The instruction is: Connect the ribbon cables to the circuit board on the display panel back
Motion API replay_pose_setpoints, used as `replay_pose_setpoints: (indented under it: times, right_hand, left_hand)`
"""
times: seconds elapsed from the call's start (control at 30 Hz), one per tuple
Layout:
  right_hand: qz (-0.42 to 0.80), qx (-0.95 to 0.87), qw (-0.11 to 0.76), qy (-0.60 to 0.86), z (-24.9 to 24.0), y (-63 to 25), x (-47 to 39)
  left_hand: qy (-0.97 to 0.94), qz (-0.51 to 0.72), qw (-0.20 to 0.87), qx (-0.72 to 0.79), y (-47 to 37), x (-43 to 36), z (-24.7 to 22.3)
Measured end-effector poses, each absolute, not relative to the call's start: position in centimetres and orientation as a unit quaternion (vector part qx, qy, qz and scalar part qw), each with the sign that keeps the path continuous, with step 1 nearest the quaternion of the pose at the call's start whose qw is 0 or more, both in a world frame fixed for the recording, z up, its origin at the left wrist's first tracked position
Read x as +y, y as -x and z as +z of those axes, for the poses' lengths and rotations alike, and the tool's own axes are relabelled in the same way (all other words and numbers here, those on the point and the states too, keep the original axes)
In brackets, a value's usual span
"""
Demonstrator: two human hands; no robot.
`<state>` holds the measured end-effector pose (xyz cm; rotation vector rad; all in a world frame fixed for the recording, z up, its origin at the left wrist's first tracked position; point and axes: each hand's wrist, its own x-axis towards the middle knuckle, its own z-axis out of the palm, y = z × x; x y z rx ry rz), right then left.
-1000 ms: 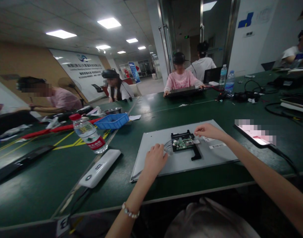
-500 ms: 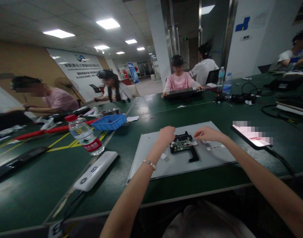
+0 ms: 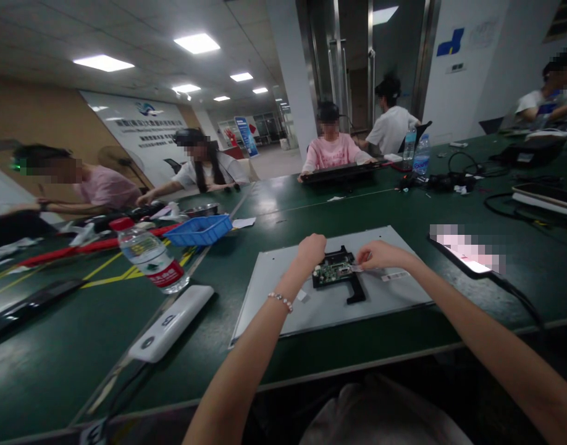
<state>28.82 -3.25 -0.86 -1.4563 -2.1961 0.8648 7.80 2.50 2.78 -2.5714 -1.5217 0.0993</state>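
A flat grey panel [image 3: 269,312] lies in front of me. On it sits a green circuit board [image 3: 330,272] within a black bracket [image 3: 356,292]. My left hand [image 3: 312,250] is curled into a loose fist at the board's left edge; its fingertips are hidden behind the hand. Just right of the board, my right hand [image 3: 382,254] pinches a thin, pale, partly see-through strip [image 3: 356,268] that reaches the board's edge. What the strip is made of I cannot tell. A small white tab [image 3: 302,296] and a barcode label [image 3: 393,276] are on the panel.
On the left stand a water bottle [image 3: 151,256], a white power bank [image 3: 172,323] with a cable, and a blue tray [image 3: 200,230]. A lit phone [image 3: 466,253] with a cable lies right. Other people sit around the green table [image 3: 283,204], one holding a dark panel [image 3: 336,174].
My right hand has come down onto the pale strip beside the board, its fingers closing there. My left hand stays at the board's left edge. The view has shifted slightly.
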Motion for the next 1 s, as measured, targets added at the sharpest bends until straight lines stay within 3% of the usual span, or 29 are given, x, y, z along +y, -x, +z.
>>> replay_pose_setpoints:
  times: [0.37, 0.57, 1.0]
  right_hand:
    - [0.293, -0.770, 0.206, 0.529, -0.9, -29.3, -2.9]
    - [0.303, -0.791, 0.176, 0.501, -1.0, -28.6, -3.2]
    - [0.319, -0.755, 0.190, 0.541, -1.0, -30.2, -2.3]
  left_hand:
    - [0.849, 0.014, 0.085, -0.521, -7.8, 4.1, 4.2]
    - [0.850, 0.014, 0.078, -0.521, -9.2, 3.7, 3.8]
    - [0.848, 0.129, 0.006, -0.515, -3.1, 3.8, 6.7]
